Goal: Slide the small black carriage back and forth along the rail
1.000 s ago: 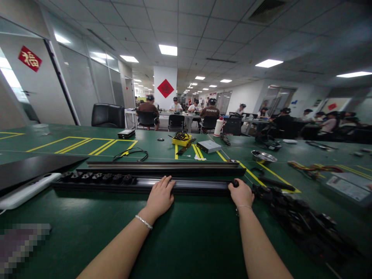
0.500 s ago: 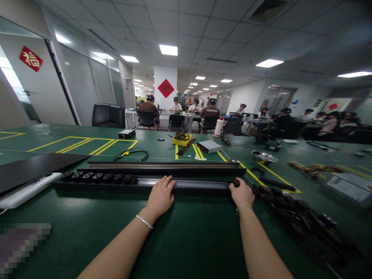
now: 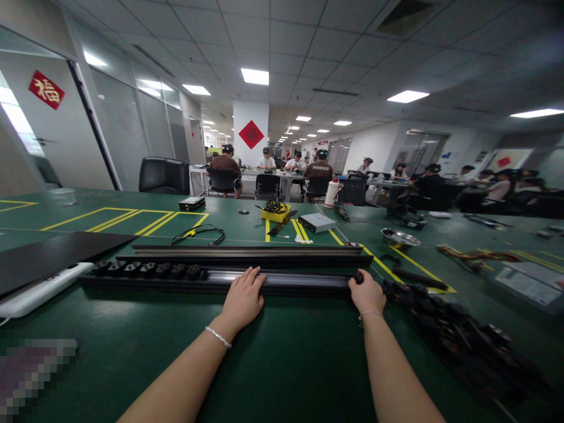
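Observation:
A long black rail (image 3: 291, 282) with a shiny inner channel lies across the green table. Several black socket modules (image 3: 163, 269) sit in its left part. My left hand (image 3: 244, 296) rests on the rail near its middle, fingers laid over the channel and near one another. At the rail's right end my right hand (image 3: 366, 292) has its thumb and fingers round a small black piece (image 3: 358, 278), mostly covered by the fingers. Just behind, a second long dark rail (image 3: 247, 252) lies parallel.
Black modules (image 3: 467, 335) are heaped at the right. A metal bowl (image 3: 400, 237), a grey box (image 3: 316, 222) and a yellow tray (image 3: 275, 212) stand farther back. On the left lie a white power strip (image 3: 48, 288) and a black sheet (image 3: 57, 255).

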`<state>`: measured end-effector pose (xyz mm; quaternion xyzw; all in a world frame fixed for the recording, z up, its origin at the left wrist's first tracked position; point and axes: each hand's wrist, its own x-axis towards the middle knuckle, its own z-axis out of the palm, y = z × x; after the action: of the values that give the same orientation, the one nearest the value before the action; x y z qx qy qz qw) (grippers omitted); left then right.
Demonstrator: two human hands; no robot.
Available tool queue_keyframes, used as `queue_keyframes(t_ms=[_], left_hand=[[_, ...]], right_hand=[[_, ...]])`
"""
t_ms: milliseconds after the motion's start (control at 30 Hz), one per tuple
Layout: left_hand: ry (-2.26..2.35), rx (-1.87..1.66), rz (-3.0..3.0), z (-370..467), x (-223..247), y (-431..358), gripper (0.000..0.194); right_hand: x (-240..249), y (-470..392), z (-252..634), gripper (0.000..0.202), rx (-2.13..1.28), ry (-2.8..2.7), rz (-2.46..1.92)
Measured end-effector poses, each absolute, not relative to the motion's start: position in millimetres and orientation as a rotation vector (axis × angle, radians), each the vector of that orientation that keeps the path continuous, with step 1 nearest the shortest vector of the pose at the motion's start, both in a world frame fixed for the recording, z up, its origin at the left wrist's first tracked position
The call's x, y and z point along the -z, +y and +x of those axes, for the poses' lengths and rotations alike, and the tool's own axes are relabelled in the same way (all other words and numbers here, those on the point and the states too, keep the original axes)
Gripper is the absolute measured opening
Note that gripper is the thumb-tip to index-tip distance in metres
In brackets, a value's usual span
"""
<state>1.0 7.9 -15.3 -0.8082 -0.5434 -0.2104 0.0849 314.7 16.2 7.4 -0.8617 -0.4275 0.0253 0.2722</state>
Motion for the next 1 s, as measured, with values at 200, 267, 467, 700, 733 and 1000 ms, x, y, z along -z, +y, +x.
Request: queue_keyframes(t_ms=[200,267,467,700,733,1000], left_hand=[[-1.627,0.641,-2.41,1.5,15.5,8.1,0.048],[-1.629,0.636,-2.414,1.6,15.2,8.1,0.048],[-1.635,0.607,-2.418,1.2,13.3,7.3,0.048],[-1.633,0.615,-2.415,1.3,12.8,7.2,0.048],[-1.629,0.618,-2.413,1.2,13.2,7.5,0.048],[-1.6,0.632,-2.411,-0.6,15.0,8.0,0.047]], right_hand=[[-0.3,19.8,326.1,0.044,-0.029,-1.216,-2.314],[2.0,20.3,328.8,0.043,-0.032,-1.224,-2.324],[0.3,19.4,330.7,0.043,-0.057,-1.245,-2.338],[-4.4,18.1,333.0,0.043,-0.087,-1.196,-2.367],[-4.7,18.0,333.0,0.044,-0.085,-1.192,-2.37],[-5.2,19.3,334.8,0.046,-0.12,-1.181,-2.383]])
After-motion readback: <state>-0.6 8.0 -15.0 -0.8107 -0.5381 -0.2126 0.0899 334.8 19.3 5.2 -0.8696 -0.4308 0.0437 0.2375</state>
